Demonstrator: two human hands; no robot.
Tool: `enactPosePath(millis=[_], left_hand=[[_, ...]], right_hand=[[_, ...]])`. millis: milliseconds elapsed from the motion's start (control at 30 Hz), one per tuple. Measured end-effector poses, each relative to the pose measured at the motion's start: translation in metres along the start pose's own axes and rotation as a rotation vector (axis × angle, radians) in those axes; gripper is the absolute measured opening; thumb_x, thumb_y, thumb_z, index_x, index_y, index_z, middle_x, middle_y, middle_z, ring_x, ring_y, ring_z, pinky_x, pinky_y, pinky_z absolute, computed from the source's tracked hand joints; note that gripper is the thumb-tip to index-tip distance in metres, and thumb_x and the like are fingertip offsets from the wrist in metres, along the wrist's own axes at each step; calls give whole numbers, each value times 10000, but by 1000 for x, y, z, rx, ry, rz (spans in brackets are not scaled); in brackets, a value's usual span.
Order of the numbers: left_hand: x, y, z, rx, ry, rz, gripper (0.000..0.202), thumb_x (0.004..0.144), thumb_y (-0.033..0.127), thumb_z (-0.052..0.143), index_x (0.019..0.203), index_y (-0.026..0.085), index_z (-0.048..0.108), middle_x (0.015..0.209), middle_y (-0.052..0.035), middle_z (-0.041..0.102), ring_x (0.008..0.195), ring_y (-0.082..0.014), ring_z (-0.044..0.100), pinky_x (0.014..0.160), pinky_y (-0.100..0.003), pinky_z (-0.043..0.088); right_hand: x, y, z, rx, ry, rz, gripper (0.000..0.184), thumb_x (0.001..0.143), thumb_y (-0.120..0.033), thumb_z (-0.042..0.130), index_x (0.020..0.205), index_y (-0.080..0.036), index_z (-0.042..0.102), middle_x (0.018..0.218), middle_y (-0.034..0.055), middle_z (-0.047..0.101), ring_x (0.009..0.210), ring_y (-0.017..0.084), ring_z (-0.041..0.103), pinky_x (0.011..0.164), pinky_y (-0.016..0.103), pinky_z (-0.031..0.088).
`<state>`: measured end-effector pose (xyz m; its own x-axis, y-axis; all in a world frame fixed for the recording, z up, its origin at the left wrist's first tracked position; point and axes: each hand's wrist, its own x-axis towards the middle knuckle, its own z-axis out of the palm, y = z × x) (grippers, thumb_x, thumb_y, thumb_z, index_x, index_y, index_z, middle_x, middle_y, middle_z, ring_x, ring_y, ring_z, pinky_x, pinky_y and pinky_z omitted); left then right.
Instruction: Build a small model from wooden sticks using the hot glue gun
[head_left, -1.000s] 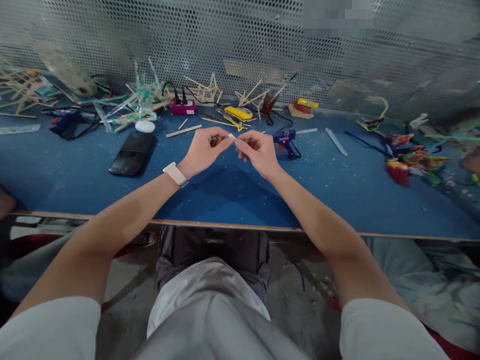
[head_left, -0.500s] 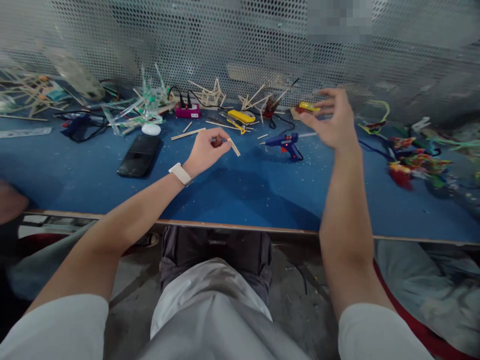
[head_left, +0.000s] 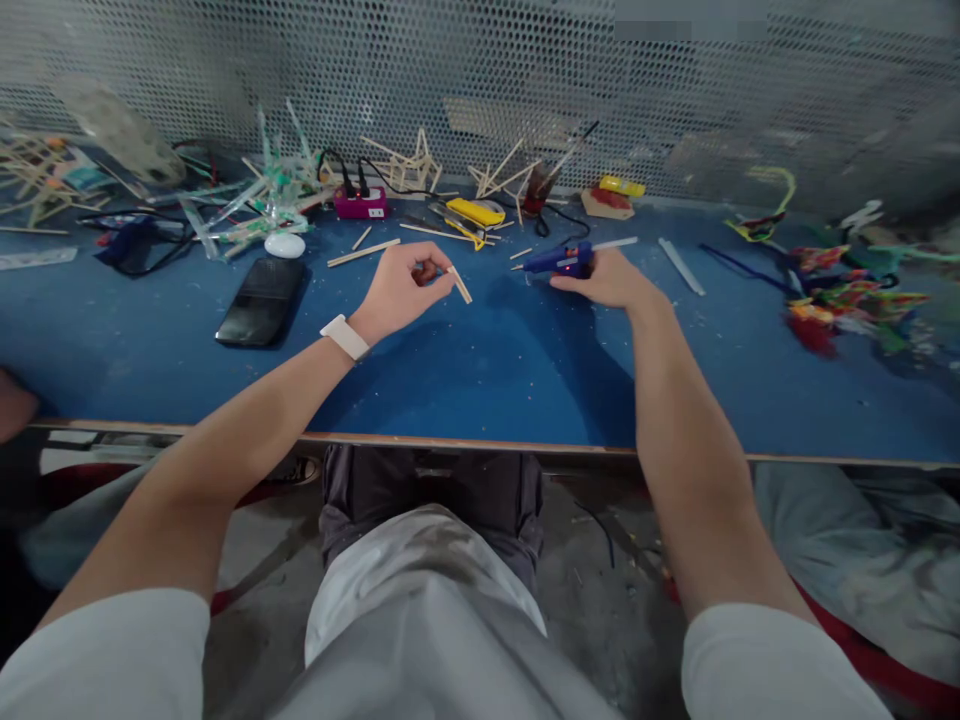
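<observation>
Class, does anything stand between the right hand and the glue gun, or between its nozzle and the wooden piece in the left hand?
Nothing visible does: the right hand is at the glue gun, and a short stick lies beyond the nozzle, off the line to the wooden piece in the left hand.

My right hand (head_left: 613, 279) hides the handle of the glue gun (head_left: 555, 260), so I cannot tell how its fingers close there. The upper end of the stick (head_left: 462, 287) is covered by my left hand (head_left: 399, 288). The left edge cuts the clear strip (head_left: 36, 259) and a person (head_left: 13, 405) beside me. The bottom edge cuts my shirt (head_left: 442, 640). The colourful pile (head_left: 832, 290) at right is blurred.
</observation>
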<state>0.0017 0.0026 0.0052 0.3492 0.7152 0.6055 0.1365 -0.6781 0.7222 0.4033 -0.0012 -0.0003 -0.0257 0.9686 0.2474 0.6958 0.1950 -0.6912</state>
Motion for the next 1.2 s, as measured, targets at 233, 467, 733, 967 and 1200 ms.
enactPosePath(millis=[233,467,733,967,1200], left_hand=[[4,0,-7,-13,-54,-12,149,889,326,914,881,241,792,636,18,529,566,-115,396,563,-296,382],[8,-19,-11,45,-125,-51,130,910,324,900,916,214,830,762,-43,713,681,-147,568,591,-279,437],[15,-22,-31,307,-317,48,74,963,235,920,912,219,869,831,-33,766,742,-161,600,887,-376,569],[13,-13,-30,488,-381,90,122,1042,246,787,1026,179,887,881,-48,731,826,-192,653,964,-384,546],[7,0,-25,552,-396,124,278,1066,344,668,1070,234,924,916,-84,782,904,-254,743,912,-401,563]], right_hand=[[-4,-44,44,446,-28,6,535,822,-711,1008,965,-257,763,976,84,834,758,245,779,768,496,720],[-13,-62,66,753,-180,32,671,740,-808,1045,900,-273,672,761,-12,741,495,108,544,418,280,449],[-18,-71,71,697,-210,99,587,862,-759,996,906,-274,669,711,-25,722,484,106,539,406,271,439],[-17,-65,77,542,-258,-56,700,850,-925,886,819,-257,681,702,15,717,502,110,553,425,282,460],[-15,-64,78,488,-275,-81,783,807,-1031,807,800,-260,670,664,-1,708,486,113,559,404,273,465]])
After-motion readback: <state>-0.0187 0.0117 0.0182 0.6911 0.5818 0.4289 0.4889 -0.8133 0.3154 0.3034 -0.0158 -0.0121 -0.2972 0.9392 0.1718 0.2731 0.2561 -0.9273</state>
